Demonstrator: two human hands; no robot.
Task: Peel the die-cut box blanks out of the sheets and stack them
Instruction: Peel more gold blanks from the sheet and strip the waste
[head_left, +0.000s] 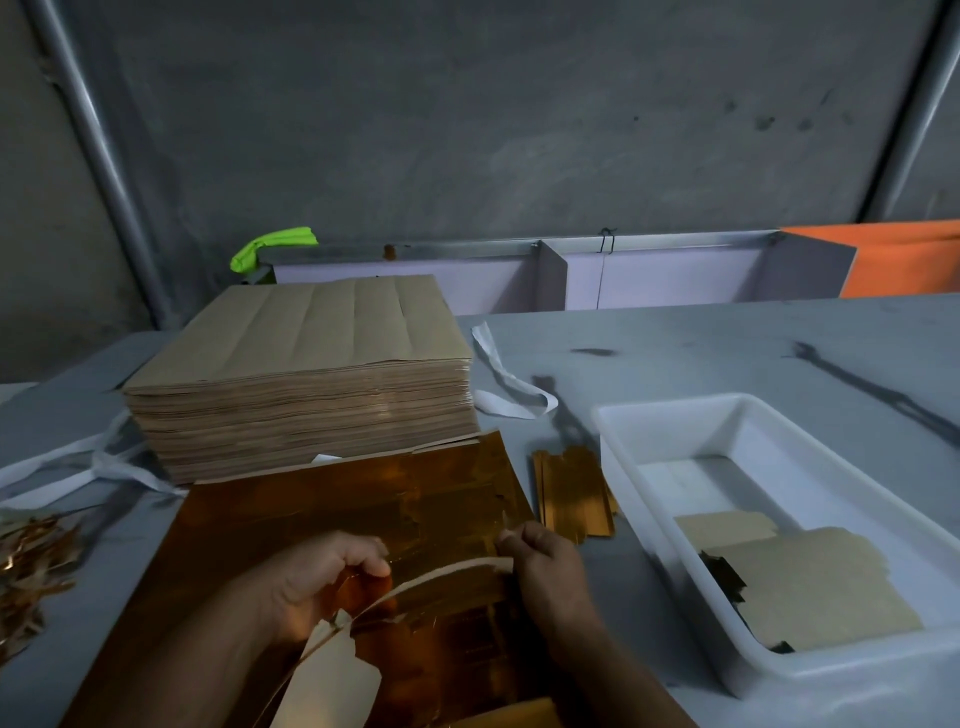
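A shiny copper-gold foil-faced card sheet (322, 514) lay flat on the grey table (727, 353) under both hands. A narrow strip (447, 570) with a pale kraft back, torn from the sheet, arched up between the hands. The left hand (322, 582) had its fingers curled round the strip's near end. The right hand (545, 566) pinched the far end between thumb and fingertips. The hands stood apart, and together they hid the middle of the sheet.

Just beyond the right hand, a small pile of gold foil box blanks (571, 493) lay between it and a white plastic rectangular tray (649, 519). The tray sat to the right of that hand and held flat kraft-coloured blanks (810, 587).

Beyond the left hand, a tall stack of kraft-brown sheets (301, 374) stood against the foil sheet's far edge. White paper strips (509, 384) lay beside it. Left of the left hand lay a heap of thin gold foil scraps (31, 561).

Well beyond both hands stood white divider boards (665, 280), with a bright green cloth (272, 247) at their left end and an orange sheet (904, 260) at their right.
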